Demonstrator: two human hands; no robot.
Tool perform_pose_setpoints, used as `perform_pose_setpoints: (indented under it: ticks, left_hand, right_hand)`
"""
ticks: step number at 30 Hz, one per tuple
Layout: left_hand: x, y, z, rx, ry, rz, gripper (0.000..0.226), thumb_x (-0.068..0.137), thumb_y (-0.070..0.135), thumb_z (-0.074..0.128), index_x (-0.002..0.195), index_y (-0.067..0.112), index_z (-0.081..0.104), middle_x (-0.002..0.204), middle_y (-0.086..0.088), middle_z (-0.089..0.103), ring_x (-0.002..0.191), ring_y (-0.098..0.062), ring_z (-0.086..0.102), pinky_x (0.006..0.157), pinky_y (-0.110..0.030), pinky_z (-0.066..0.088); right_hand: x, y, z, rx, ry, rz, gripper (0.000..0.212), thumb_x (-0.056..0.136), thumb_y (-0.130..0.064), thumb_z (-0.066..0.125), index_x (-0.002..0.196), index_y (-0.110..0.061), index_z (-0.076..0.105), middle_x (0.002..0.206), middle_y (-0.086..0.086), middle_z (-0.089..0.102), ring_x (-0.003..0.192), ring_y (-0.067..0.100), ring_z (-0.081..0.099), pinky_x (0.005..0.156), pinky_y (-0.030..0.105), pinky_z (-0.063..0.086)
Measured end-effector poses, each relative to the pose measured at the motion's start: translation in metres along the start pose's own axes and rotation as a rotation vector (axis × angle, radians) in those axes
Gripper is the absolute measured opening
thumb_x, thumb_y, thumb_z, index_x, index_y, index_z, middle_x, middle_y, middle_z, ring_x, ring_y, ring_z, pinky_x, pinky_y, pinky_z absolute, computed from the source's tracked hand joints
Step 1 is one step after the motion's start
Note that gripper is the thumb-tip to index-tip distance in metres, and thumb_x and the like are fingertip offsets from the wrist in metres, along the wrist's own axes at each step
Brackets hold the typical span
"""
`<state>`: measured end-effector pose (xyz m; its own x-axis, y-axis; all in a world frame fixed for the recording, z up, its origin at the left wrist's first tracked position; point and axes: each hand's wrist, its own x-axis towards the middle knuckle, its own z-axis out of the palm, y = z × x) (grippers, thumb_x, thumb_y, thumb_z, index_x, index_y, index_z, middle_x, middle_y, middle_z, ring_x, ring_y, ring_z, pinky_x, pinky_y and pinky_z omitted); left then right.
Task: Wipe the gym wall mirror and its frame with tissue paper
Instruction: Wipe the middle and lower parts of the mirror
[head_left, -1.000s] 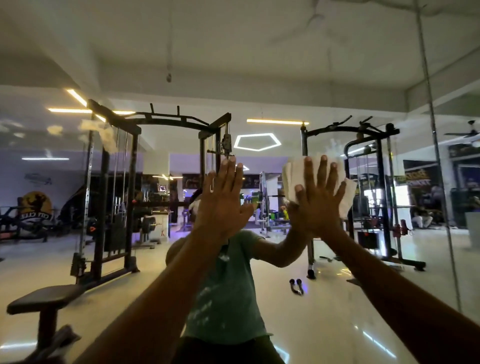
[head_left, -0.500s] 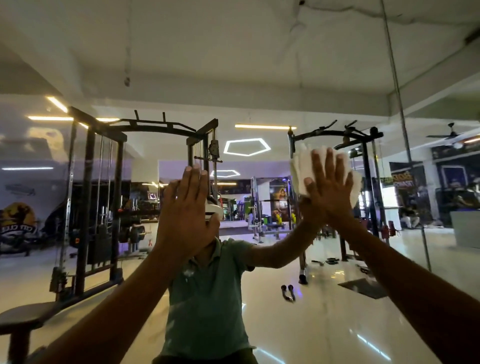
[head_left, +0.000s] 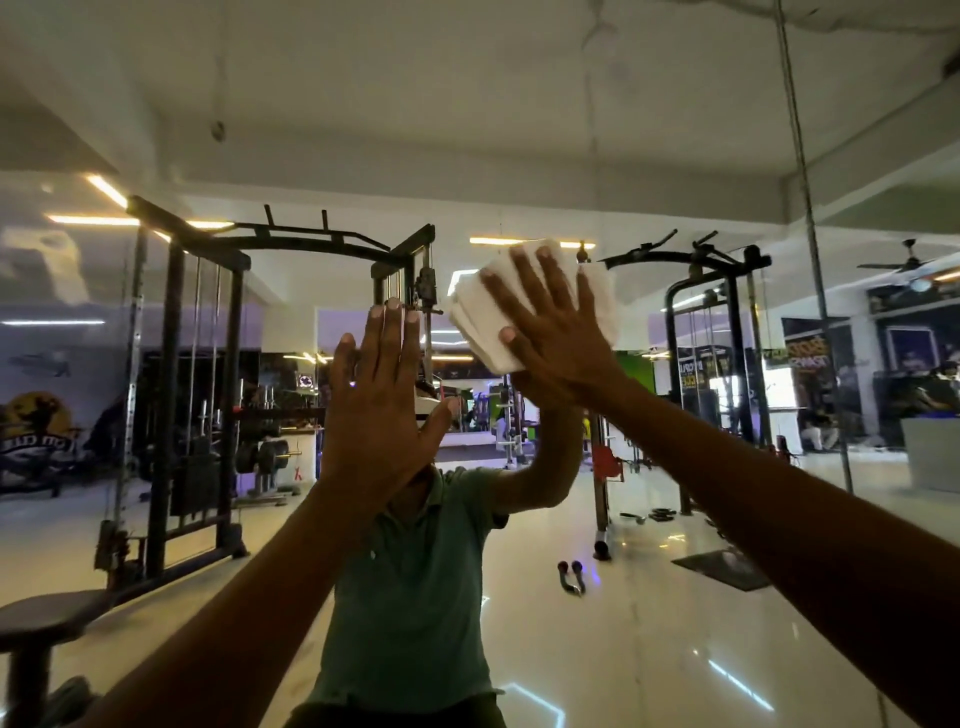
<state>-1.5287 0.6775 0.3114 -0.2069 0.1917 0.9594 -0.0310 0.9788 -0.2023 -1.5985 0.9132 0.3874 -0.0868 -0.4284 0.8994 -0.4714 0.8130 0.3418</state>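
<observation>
The wall mirror (head_left: 649, 597) fills the view and reflects the gym and a person in a green shirt. My right hand (head_left: 553, 332) lies flat with spread fingers on a folded white tissue paper (head_left: 480, 317), pressing it against the glass at upper centre. My left hand (head_left: 379, 410) is flat on the glass just left of it, fingers straight and together, holding nothing. A thin vertical seam or frame strip (head_left: 810, 291) runs down the mirror at the right.
The mirror shows reflected gym equipment: a black cable rack (head_left: 176, 395) at the left, a second machine (head_left: 727, 364) at the right, a bench (head_left: 41, 623) at the lower left and small dumbbells (head_left: 571, 574) on the glossy floor.
My right hand has slid the tissue leftward across the glass, closer to my left hand. The camera view has shifted, and my left hand stays flat on the mirror.
</observation>
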Motion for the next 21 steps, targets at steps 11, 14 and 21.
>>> perform_pose_setpoints:
  ticks: [11,14,21]
  left_hand:
    - [0.018,0.060,0.001,-0.052,-0.078,0.026,0.094,0.095,0.060,0.033,0.164,0.007,-0.002,0.170,-0.019,-0.015,0.158,-0.033,-0.012,0.129,-0.053,0.003]
    - [0.026,0.063,0.009,-0.021,-0.125,0.074,0.090,0.096,0.064,0.021,0.165,0.011,-0.005,0.170,-0.016,-0.017,0.158,-0.032,-0.015,0.128,-0.055,0.004]
    - [0.024,0.057,0.014,-0.018,-0.109,0.099,0.090,0.096,0.069,0.012,0.164,0.015,-0.011,0.171,-0.013,-0.018,0.159,-0.031,-0.014,0.128,-0.052,-0.002]
  right_hand:
    - [-0.053,0.049,-0.006,0.072,0.050,0.682,0.084,0.096,-0.068,0.004,0.168,-0.024,-0.005,0.174,0.014,-0.013,0.159,0.043,-0.011,0.123,0.073,-0.002]
    - [-0.053,0.015,0.011,0.018,-0.004,0.296,0.078,0.103,-0.062,0.019,0.168,-0.026,-0.004,0.172,0.008,-0.021,0.159,0.038,-0.018,0.121,0.067,-0.016]
    - [-0.063,0.138,-0.031,0.096,0.066,0.584,0.086,0.093,-0.074,0.003,0.168,-0.032,-0.002,0.175,0.006,-0.011,0.160,0.035,-0.011,0.124,0.070,-0.001]
